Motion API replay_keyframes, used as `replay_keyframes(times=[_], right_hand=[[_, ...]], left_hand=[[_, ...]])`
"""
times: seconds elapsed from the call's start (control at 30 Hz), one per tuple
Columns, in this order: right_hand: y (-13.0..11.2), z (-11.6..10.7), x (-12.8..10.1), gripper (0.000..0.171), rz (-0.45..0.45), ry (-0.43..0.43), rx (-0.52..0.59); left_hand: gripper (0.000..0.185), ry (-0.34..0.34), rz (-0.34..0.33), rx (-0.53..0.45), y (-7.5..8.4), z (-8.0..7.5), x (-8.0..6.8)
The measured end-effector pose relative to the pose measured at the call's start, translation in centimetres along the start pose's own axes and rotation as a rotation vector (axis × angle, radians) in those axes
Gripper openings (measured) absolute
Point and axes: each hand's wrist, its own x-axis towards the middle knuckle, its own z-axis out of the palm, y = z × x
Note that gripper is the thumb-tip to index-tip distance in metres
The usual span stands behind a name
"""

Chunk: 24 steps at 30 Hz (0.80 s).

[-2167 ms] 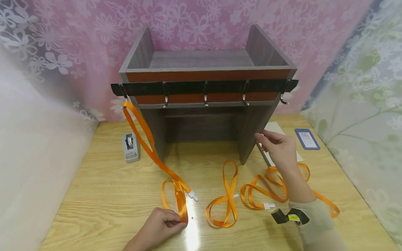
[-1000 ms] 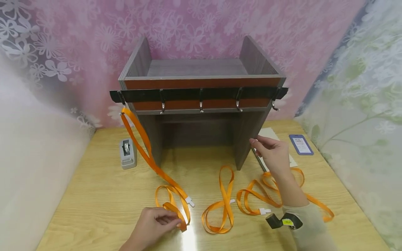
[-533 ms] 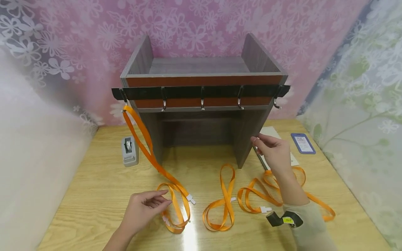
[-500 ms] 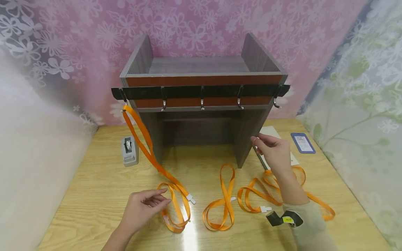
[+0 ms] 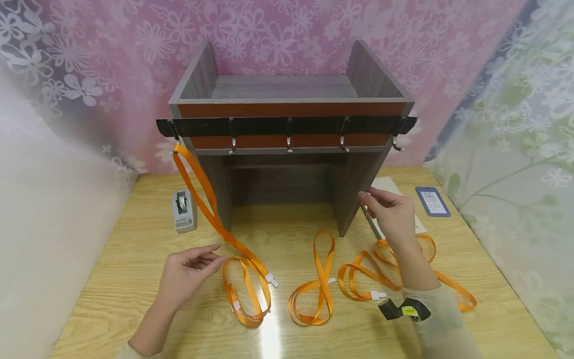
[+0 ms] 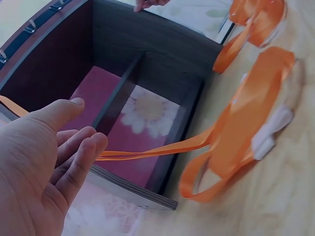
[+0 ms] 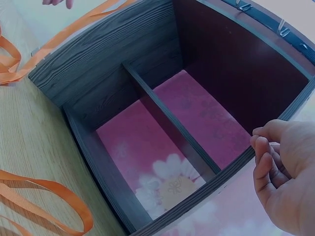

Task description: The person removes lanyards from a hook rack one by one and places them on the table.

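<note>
The left hand [image 5: 186,274] hovers with a slack, empty grip beside a glossy orange ribbon [image 5: 244,279]. The right hand [image 5: 392,212], fingers loosely curled, touches the grainy wooden shelf [image 5: 354,194] on the worktop [image 5: 134,249]

A glossy, glare-streaked finish is shown by the pale wood-grain tabletop [image 5: 134,279]. The orange lanyards of smooth woven ribbon [image 5: 244,279] are fitted with white plastic clips [image 5: 271,280]. A matt, grained surface is seen on the dark grey wooden shelf unit [image 5: 354,194], with shiny metal hooks [image 5: 289,144].

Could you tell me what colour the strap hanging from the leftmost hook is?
Orange; the strap shows best in the head view.
</note>
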Motion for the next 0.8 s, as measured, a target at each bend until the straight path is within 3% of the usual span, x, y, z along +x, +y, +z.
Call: replay_keyframes(times=[0.1, 0.4, 0.67, 0.8], right_hand=[[-0.1, 0.1, 0.0, 0.036, 0.001, 0.01, 0.001], [-0.1, 0.1, 0.0, 0.035, -0.011, 0.014, -0.009], [-0.1, 0.0, -0.1, 0.038, 0.015, 0.005, -0.031], [-0.1, -0.1, -0.1, 0.039, 0.022, -0.002, -0.044]], left_hand=[[0.026, 0.03, 0.007, 0.035, 0.2, -0.3, 0.8], [0.023, 0.16, -0.091, 0.154, 0.2, -1.0, 3.0], [0.023, 0.257, -0.013, 0.17, 0.3, -1.1, 4.8], [0.024, 0.294, 0.032, 0.232, 0.4, -0.7, 5.6]])
